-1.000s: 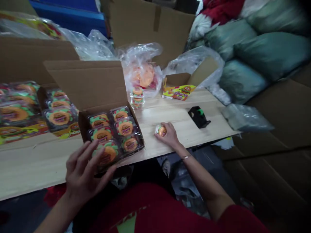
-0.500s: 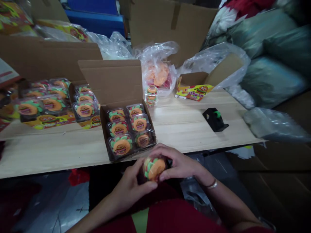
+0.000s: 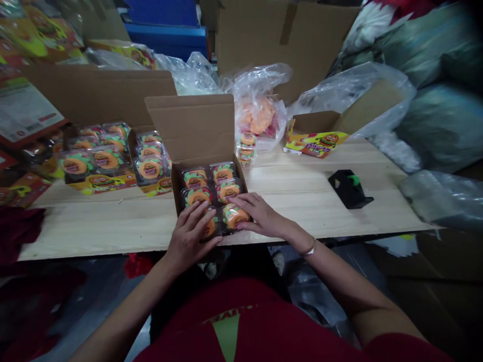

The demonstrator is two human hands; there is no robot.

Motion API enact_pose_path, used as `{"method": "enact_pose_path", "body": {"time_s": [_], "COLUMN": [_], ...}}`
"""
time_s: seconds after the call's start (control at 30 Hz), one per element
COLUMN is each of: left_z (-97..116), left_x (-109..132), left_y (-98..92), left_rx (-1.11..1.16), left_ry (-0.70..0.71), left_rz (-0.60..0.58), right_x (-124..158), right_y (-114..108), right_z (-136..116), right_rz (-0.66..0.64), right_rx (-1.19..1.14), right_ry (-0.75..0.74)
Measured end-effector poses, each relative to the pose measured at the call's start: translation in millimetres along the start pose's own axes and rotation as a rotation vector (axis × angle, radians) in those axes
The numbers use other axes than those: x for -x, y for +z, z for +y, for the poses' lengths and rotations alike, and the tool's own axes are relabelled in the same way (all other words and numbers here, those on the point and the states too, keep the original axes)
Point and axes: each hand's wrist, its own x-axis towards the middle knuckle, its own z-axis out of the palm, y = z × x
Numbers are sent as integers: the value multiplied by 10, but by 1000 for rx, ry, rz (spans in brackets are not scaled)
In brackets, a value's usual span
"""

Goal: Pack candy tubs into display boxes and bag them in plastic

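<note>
The person's left hand (image 3: 190, 236) lies released and flat, with the fingers spread, on the front-left corner of a small open cardboard box (image 3: 177, 193) that stands at the near edge of the wooden table (image 3: 113, 229). Under these fingers an orange pack is partly covered. The right hand (image 3: 264, 220) rests on the front-right burger candy pack (image 3: 234, 215) inside the same box, fingers above it and thumb below it, touching; if it really grips the pack, one cannot tell. The box holds two rows of such packs, and its lid flap (image 3: 192, 128) stands upright behind them. To the left are more filled boxes (image 3: 101, 161). To the right, well apart, lies a black tape dispenser (image 3: 349, 188), and behind the box a clear plastic bag (image 3: 260, 113).
</note>
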Motion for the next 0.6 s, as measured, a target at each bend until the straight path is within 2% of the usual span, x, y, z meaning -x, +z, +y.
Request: {"method": "enact_pose_path", "body": {"time_s": [0.07, 0.13, 0.23, 0.37, 0.5, 0.6], "left_z": [-35, -97, -191, -209, -174, -168], "left_x": [5, 20, 82, 178, 200, 209], "left_y": [-42, -109, -189, -162, -128, -177], "left_rx": [26, 90, 143, 126, 110, 137], "left_ry": [9, 52, 54, -15, -20, -52], "left_rz": [-14, -79, -152, -118, -149, -146], "right_x": [34, 61, 100, 132, 154, 199], "right_y": [53, 86, 89, 77, 90, 81], "right_z": [22, 69, 145, 168, 82, -3], "right_rz": [55, 85, 47, 6, 36, 79], "right_rx": [60, 40, -36, -89, -118, -143], "right_ry": [-4, -29, -53, -21, 8, 29]}}
